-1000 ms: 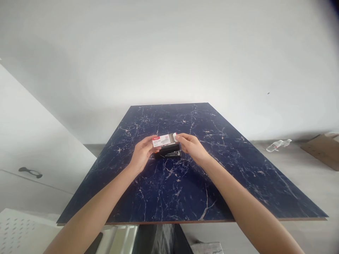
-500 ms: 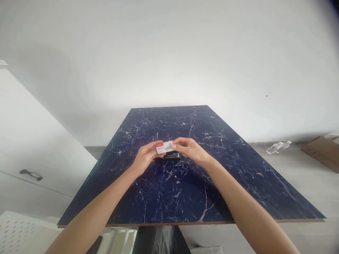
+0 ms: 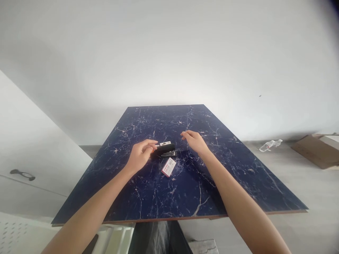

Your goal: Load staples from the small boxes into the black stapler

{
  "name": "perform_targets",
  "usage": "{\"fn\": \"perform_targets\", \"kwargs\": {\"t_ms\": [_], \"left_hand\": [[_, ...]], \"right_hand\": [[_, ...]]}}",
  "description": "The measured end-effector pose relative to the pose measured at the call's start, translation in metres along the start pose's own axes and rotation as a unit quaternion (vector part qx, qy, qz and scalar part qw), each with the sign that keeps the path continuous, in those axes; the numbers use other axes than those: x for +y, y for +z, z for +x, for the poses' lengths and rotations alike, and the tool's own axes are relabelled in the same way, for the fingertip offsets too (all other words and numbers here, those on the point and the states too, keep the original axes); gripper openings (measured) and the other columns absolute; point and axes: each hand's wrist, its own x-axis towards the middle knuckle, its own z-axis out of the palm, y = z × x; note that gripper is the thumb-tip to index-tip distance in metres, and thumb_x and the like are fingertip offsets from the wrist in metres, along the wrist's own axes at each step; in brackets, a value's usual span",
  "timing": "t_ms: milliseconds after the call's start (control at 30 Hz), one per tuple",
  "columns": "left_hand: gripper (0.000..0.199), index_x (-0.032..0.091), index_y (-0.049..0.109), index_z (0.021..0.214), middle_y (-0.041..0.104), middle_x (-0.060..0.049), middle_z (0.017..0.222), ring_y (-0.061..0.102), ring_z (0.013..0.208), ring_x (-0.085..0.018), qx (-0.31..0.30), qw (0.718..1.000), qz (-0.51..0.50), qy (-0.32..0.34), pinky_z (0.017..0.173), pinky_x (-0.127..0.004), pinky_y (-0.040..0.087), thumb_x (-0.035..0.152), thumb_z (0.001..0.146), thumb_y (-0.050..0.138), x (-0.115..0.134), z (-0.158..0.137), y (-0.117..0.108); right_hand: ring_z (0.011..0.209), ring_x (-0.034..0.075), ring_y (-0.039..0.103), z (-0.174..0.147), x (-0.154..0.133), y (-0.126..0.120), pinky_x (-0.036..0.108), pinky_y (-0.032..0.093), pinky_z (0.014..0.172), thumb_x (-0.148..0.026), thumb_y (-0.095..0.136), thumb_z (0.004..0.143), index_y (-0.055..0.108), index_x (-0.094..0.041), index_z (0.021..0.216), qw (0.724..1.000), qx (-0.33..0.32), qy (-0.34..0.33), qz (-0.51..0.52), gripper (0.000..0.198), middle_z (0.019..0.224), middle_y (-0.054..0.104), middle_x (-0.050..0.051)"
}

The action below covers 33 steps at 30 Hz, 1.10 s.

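Observation:
A black stapler (image 3: 163, 151) lies on the dark blue marbled table (image 3: 174, 197), its jaw end pointing right. My left hand (image 3: 141, 154) is at the stapler's left end, thumb and forefinger apart, with a small orange patch showing beside the thumb. Whether these fingers touch the stapler is unclear. Over the table to the right, my right hand (image 3: 195, 141) has its fingertips drawn together in a pinch; anything between them is too small to see. In front of the stapler, a small white and red staple box (image 3: 168, 167) rests at a slant. Behind it shows a white printed piece (image 3: 165, 143).
A pale wall (image 3: 169, 63) rises beyond the table. White cabinet doors (image 3: 31, 148) stand to the left. On the floor at right are a clear plastic bottle (image 3: 270, 145) and a cardboard box (image 3: 316, 151). The table's front edge (image 3: 159, 221) runs below my forearms.
Both hands have let go of the staple box, which now lies turned on the table in front of the stapler. My hands have moved apart, the left to the stapler's end.

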Motion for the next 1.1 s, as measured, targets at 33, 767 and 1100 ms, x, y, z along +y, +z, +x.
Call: {"fn": "perform_targets", "kwargs": {"t_ms": [33, 767, 1100], "left_hand": [[0.029, 0.021, 0.073, 0.11, 0.075, -0.005, 0.096, 0.064, 0.066, -0.015, 0.025, 0.999, 0.021, 0.009, 0.062, -0.028, 0.051, 0.021, 0.091, 0.052, -0.002, 0.001, -0.001], [0.04, 0.028, 0.074, 0.122, 0.072, -0.009, 0.119, 0.065, 0.103, -0.028, -0.18, 0.973, 0.146, -0.009, 0.088, -0.041, 0.051, 0.051, 0.095, 0.056, -0.044, 0.025, -0.032], [0.043, 0.033, 0.072, 0.127, 0.071, -0.009, 0.114, 0.064, 0.102, -0.029, -0.195, 0.964, 0.174, -0.035, 0.087, -0.042, 0.05, 0.057, 0.096, 0.054, -0.046, 0.028, -0.037]], "right_hand": [[0.09, 0.021, 0.067, 0.001, 0.002, 0.0, 0.031, 0.048, 0.08, -0.04, 0.052, 0.094, 0.075, -0.023, 0.099, 0.999, -0.029, 0.002, -0.021, 0.029, 0.103, 0.075, 0.004], [0.094, 0.024, 0.068, 0.01, 0.033, -0.006, 0.036, 0.051, 0.085, -0.036, 0.066, 0.09, 0.074, -0.024, 0.096, 0.951, -0.131, -0.159, -0.229, 0.016, 0.103, 0.074, 0.007], [0.077, 0.016, 0.063, 0.012, 0.03, 0.004, 0.029, 0.053, 0.071, -0.033, 0.063, 0.083, 0.064, -0.021, 0.102, 0.936, -0.168, 0.091, 0.296, 0.023, 0.087, 0.063, 0.004]]}}
